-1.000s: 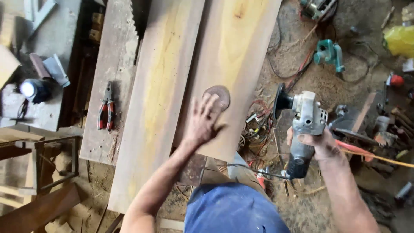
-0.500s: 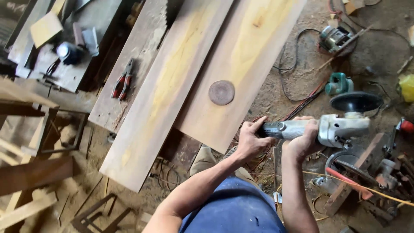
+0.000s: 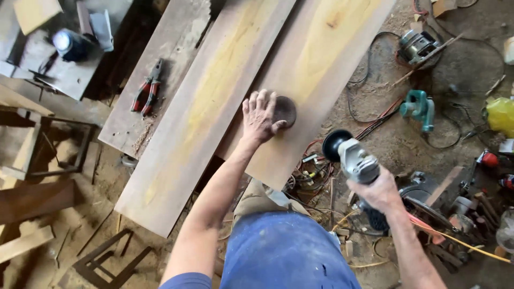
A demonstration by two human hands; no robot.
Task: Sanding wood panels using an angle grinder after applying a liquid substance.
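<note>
Resting on the right plank (image 3: 321, 59), near its near end, sits a round sanding disc (image 3: 284, 110); left hand (image 3: 259, 116), fingers spread, touches it. Right hand (image 3: 379, 191) grips the angle grinder (image 3: 350, 159) w/ bare pad. Risk: cords (image 3: 369, 80) on the dirt floor (image 3: 455, 69) could snag. Pliers (image 3: 148, 88) lie far left.

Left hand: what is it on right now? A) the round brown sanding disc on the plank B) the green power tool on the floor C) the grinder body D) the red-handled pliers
A: the left hand lies flat on the round brown sanding disc on the plank, while the right hand grips the grinder off the plank's edge.
</note>
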